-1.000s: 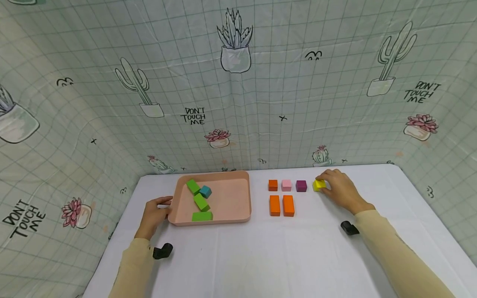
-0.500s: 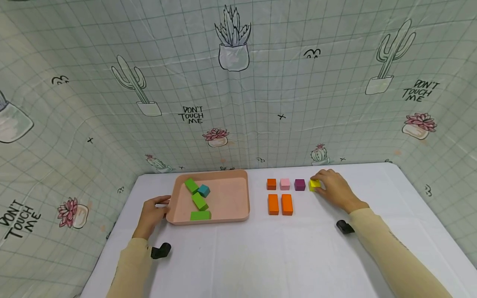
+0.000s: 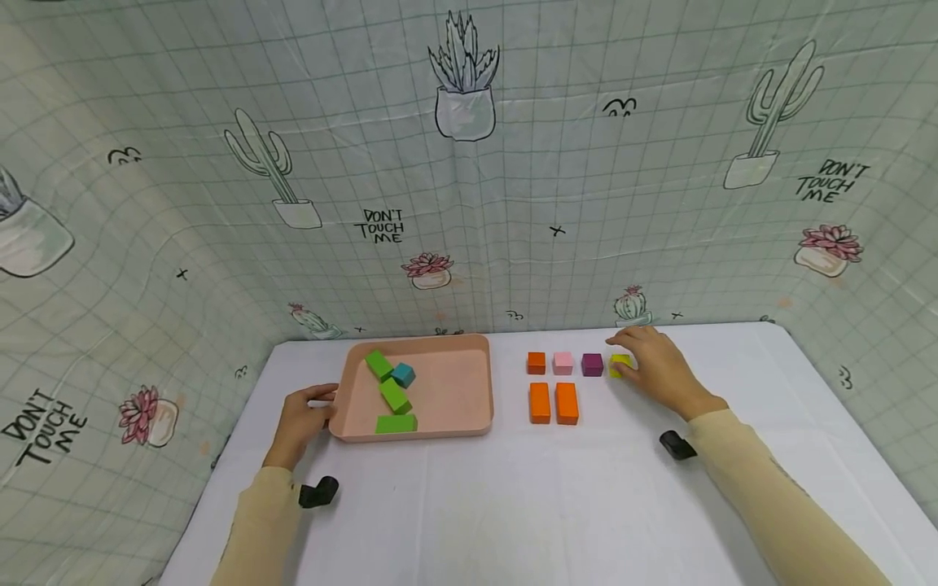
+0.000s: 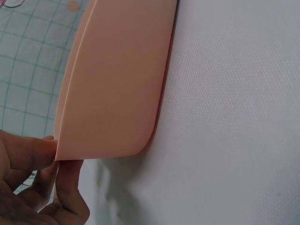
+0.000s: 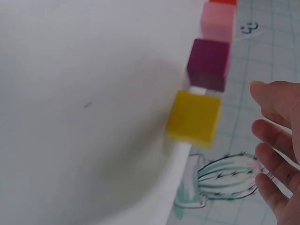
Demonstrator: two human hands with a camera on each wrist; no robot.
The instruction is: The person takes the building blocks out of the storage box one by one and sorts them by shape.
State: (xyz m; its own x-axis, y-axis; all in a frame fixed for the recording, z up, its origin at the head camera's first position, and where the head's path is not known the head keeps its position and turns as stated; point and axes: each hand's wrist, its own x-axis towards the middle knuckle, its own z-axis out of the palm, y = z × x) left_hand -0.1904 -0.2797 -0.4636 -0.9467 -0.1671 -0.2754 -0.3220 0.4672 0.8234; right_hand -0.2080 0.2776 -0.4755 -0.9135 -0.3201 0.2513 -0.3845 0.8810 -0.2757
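Note:
At the left end of a pink tray point(image 3: 454, 391), my left hand point(image 3: 299, 423) pinches the rim. The left wrist view shows its fingers on both sides of the tray's edge. My right hand point(image 3: 663, 370) is spread just beside a yellow cube point(image 3: 620, 360) and holds nothing. In the right wrist view a gap shows between the fingertips and the yellow cube point(image 5: 194, 117). That cube ends a row with a purple cube point(image 3: 592, 365), a pink cube point(image 3: 563, 363) and an orange cube point(image 3: 536, 363). Two orange rectangular blocks point(image 3: 539, 404) stand in front.
Inside the tray lie a blue cube point(image 3: 404, 375) and three green blocks point(image 3: 396, 424). A white cloth point(image 3: 469, 505) covers the table. Behind it hangs a gridded curtain point(image 3: 513, 187) printed with cacti.
My right hand has slid the yellow cube left, close to the purple cube, then let it go and lifted its fingers off. The left hand has stayed at the tray.

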